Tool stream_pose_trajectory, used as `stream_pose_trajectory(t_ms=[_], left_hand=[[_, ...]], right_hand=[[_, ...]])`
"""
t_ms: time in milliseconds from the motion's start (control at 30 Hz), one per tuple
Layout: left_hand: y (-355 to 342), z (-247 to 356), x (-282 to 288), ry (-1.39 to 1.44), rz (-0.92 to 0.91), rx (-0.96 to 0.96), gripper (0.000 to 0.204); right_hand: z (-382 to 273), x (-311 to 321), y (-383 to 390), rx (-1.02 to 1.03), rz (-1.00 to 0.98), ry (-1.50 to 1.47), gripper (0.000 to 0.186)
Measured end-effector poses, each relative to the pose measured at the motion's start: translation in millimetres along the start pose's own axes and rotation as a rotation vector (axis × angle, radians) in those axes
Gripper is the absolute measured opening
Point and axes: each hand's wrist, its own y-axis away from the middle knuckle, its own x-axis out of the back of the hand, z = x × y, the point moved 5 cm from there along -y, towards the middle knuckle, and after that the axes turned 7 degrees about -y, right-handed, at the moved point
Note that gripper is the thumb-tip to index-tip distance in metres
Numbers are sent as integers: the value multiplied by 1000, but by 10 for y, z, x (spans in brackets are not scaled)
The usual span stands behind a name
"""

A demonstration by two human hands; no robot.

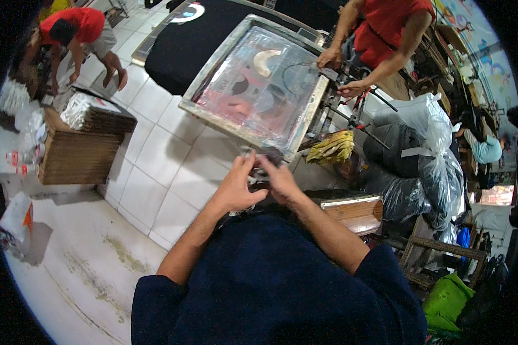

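Observation:
In front of my dark shirt, my left hand [233, 183] and my right hand [284, 183] come together at the near edge of a screen-printing frame [214, 122]. Both hands have their fingers curled around a small dark and grey piece [258, 175], too blurred and covered to name. My left thumb points toward the right hand. Motion smears the right fingers. The frame lies tilted, its mesh stained pinkish with curved shapes on it. Across from me, a co-worker in red has one hand [328, 57] at the frame's right edge and another [354, 88] at metal clamp hardware [357, 123].
A yellow cloth [331, 148] hangs beside the hardware. Plastic-wrapped dark bags [397, 190] crowd the right, above an empty wooden frame [413, 253]. A black-covered table [178, 54] stands behind. A cardboard stack [77, 149] sits left; another person in red [89, 26] bends beyond it.

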Motion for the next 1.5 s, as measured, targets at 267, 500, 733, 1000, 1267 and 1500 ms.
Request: stream_pose_trajectory(t_ms=[267,500,733,1000,1267,1500], left_hand=[[-1784,-114,-1444,-343,78,28,75],[-2447,-181,-2133,-628,39,228,51],[-2488,-263,-2134,-563,91,183,41],[-2385,-292,-2049,-409,255,234,56],[-2386,-237,-2028,-351,361,187,74],[-2457,-325,-2049,-386,206,241,65]], right_hand=[[-1124,2509,-21,101,504,23,34],[-1446,3102,-369,124,254,385,53],[-1628,2659,-994,689,122,1052,70],[-1754,2107,-1414,594,42,1364,73],[-1670,2463,-1253,863,233,1210,67],[-1199,2944,-1590,106,223,249,52]])
